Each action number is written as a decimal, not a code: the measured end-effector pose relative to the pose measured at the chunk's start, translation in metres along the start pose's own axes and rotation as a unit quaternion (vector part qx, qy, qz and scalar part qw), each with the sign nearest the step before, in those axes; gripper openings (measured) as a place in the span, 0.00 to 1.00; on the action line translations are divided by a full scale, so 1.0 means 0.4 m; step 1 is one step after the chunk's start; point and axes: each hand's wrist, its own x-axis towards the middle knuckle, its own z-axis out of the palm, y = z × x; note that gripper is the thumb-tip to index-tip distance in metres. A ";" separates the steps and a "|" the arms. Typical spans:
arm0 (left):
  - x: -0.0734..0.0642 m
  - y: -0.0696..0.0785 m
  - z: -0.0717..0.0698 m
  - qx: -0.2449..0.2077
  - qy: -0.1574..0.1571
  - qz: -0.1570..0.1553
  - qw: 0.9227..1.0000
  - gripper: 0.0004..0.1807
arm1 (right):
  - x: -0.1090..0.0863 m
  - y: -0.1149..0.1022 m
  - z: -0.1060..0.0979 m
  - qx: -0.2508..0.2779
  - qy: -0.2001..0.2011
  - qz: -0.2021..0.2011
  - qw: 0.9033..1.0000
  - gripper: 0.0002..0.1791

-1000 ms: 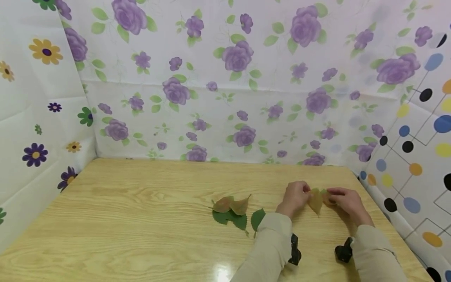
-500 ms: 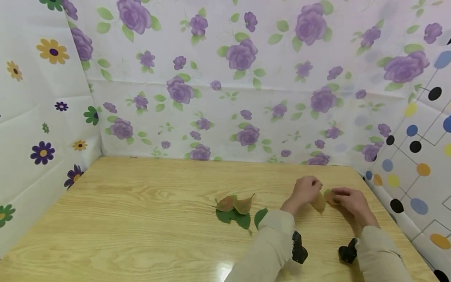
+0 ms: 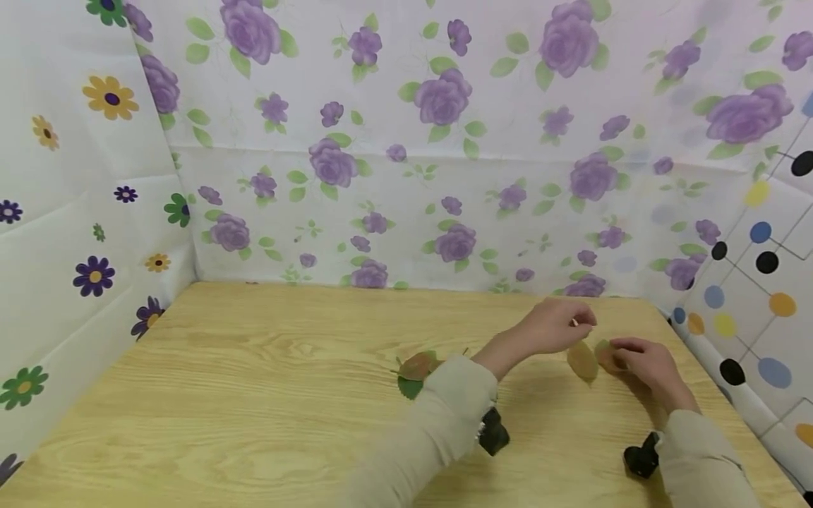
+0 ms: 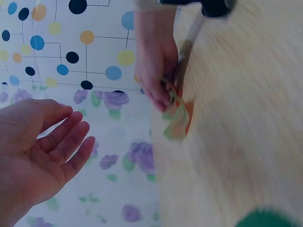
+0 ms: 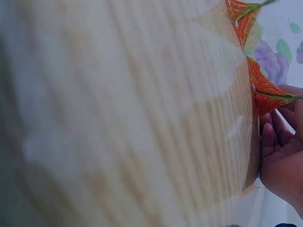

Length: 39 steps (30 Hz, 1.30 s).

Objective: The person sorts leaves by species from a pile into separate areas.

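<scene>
My left hand (image 3: 562,326) is raised over the table, its fingers relaxed and loosely bent. Nothing is between them in the left wrist view. Just below it a yellowish leaf (image 3: 582,361) lies on the wood with its tip toward me. To the right, my right hand (image 3: 648,363) pinches a second yellow-orange leaf (image 3: 606,356) at its edge, close over the tabletop. In the right wrist view this leaf (image 5: 271,92) looks red-orange with a green stem by the thumb, and the other leaf (image 5: 244,21) is beyond it.
A reddish-brown leaf (image 3: 417,366) over a green leaf (image 3: 409,387) lies mid-table, partly covered by my left sleeve (image 3: 438,430). The wooden table (image 3: 254,395) ends at a flowered cloth (image 3: 381,176) behind and a dotted cloth (image 3: 762,282) at the right.
My left hand has let go of the yellowish leaf and lifted up and away, its forearm swinging left over the leaf pile. My right hand stays at its leaf. The head view has shifted slightly.
</scene>
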 end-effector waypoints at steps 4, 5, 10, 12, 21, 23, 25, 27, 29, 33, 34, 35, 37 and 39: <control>-0.039 -0.029 -0.059 0.043 -0.013 0.043 0.998 0.12 | -0.003 0.004 -0.004 -0.002 -0.001 0.000 1.000 0.27; -0.051 -0.040 -0.074 0.050 -0.013 0.046 0.998 0.13 | -0.003 0.004 -0.004 0.000 -0.003 0.001 1.000 0.28; -0.128 -0.107 -0.138 0.091 -0.005 0.047 0.995 0.14 | -0.003 0.000 -0.008 0.005 -0.016 0.006 1.000 0.30; -0.165 -0.135 -0.156 0.107 -0.007 0.042 0.993 0.14 | -0.004 -0.002 -0.010 0.005 -0.018 0.006 1.000 0.30; -0.340 -0.234 -0.166 0.142 -0.049 -0.030 0.988 0.21 | -0.008 0.002 -0.016 0.002 -0.022 -0.001 1.000 0.30; -0.374 -0.252 -0.157 0.150 -0.053 -0.034 0.987 0.23 | -0.010 0.002 -0.014 0.006 -0.026 -0.002 1.000 0.30; -0.401 -0.267 -0.147 0.160 -0.060 -0.032 0.985 0.26 | -0.011 0.002 -0.012 0.006 -0.026 -0.004 1.000 0.30; -0.423 -0.278 -0.141 0.168 -0.064 -0.025 0.983 0.27 | -0.012 0.000 -0.013 0.006 -0.026 -0.004 1.000 0.30; -0.441 -0.290 -0.134 0.178 -0.066 -0.017 0.982 0.27 | -0.013 -0.003 -0.015 0.003 -0.025 -0.006 1.000 0.30; -0.473 -0.308 -0.122 0.200 -0.075 -0.017 0.977 0.27 | -0.009 -0.002 -0.017 -0.001 -0.023 -0.011 1.000 0.30; -0.480 -0.311 -0.119 0.208 -0.081 -0.017 0.975 0.28 | -0.007 0.000 -0.017 -0.005 -0.022 -0.014 1.000 0.29; -0.486 -0.314 -0.115 0.217 -0.089 -0.015 0.972 0.28 | -0.005 0.001 -0.018 -0.010 -0.020 -0.018 1.000 0.29; -0.498 -0.317 -0.111 0.226 -0.103 -0.013 0.969 0.28 | -0.003 0.001 -0.020 -0.016 -0.016 -0.026 0.999 0.29; -0.508 -0.319 -0.106 0.236 -0.113 -0.007 0.965 0.29 | -0.001 -0.001 -0.023 -0.023 -0.012 -0.035 0.999 0.29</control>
